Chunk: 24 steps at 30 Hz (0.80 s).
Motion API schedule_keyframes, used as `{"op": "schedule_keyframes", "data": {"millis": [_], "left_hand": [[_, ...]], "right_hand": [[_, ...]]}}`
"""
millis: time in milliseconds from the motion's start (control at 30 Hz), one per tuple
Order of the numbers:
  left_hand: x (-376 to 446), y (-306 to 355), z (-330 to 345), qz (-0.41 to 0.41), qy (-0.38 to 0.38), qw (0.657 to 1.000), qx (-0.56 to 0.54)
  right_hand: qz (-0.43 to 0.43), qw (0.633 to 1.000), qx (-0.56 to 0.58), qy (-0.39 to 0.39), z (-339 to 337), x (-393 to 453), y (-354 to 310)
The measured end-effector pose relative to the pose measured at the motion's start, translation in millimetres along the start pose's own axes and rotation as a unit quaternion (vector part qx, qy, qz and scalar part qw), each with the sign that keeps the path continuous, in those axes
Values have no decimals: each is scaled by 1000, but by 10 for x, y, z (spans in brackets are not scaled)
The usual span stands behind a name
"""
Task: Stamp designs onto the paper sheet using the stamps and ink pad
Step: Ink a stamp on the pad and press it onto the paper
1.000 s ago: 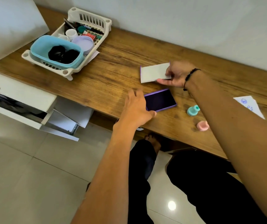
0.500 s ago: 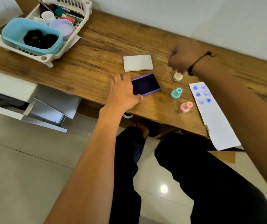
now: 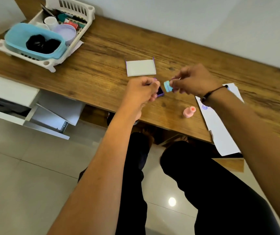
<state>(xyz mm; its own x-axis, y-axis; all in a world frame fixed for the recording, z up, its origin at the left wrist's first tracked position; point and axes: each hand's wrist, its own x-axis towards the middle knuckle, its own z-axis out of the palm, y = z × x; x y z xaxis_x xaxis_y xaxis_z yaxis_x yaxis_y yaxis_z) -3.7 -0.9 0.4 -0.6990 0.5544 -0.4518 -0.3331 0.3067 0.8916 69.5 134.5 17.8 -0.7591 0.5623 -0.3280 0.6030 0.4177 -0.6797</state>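
Head view, one frame, slightly motion-blurred. Wooden desk (image 3: 102,72), set against a pale wall, running diagonally across the frame; its right end cut off by the frame edge. Right hand (image 3: 193,80): fingers pinched closed on a teal stamp (image 3: 168,86), held above the desk surface with its flat face turned toward the other hand; the stamp's handle is buried in the fingers. Left hand (image 3: 141,91): curled closed over the purple ink pad (image 3: 160,93), of which only one dark corner shows at the fingertips; whether the hand grips the pad or merely rests on it cannot be told. Ink pad lid (image 3: 141,67): white face, purple edging, lying flat on the desk just behind the two hands. Pink stamp (image 3: 189,111): standing upright near the desk's front edge, beside the paper sheet. Paper sheet (image 3: 220,133): long white strip, its near end overhanging the desk edge, its middle crossed and hidden by the right forearm; one blue stamped mark is visible near the wrist, others covered or too blurred to count. Black cord bracelet (image 3: 212,92) on the right wrist. White basket (image 3: 78,19) at the desk's far left, holding a light-blue tub (image 3: 17,41) with dark contents that cannot be identified, plus small jars and pens. Open white drawer (image 3: 51,116) below the desk at left. Dark-trousered legs beneath.
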Motion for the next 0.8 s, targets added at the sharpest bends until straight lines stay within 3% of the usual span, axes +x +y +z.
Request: {"op": "schedule_keyframes", "data": {"millis": [100, 233, 333, 433, 500, 667, 800], "left_hand": [[-30, 34, -24, -27, -41, 996, -78], [-28, 45, -97, -43, -33, 990, -128], [1, 47, -180, -62, -17, 980, -188], [51, 41, -294, -59, 24, 977, -205], [93, 13, -366, -71, 67, 970, -222], [164, -90, -417, -121, 148, 953, -234], [192, -107, -401, -147, 144, 951, -231]], "right_hand": [[-7, 987, 160, -21, 20, -42, -53], [-22, 980, 193, -32, 173, -38, -109], [-65, 984, 167, 4, 241, -22, -110], [-100, 993, 51, 47, 308, 16, -128], [-131, 985, -88, 71, 403, 78, -156], [-191, 926, -322, 52, 704, 293, -244], [-197, 884, -423, 19, 840, 347, -251]]}}
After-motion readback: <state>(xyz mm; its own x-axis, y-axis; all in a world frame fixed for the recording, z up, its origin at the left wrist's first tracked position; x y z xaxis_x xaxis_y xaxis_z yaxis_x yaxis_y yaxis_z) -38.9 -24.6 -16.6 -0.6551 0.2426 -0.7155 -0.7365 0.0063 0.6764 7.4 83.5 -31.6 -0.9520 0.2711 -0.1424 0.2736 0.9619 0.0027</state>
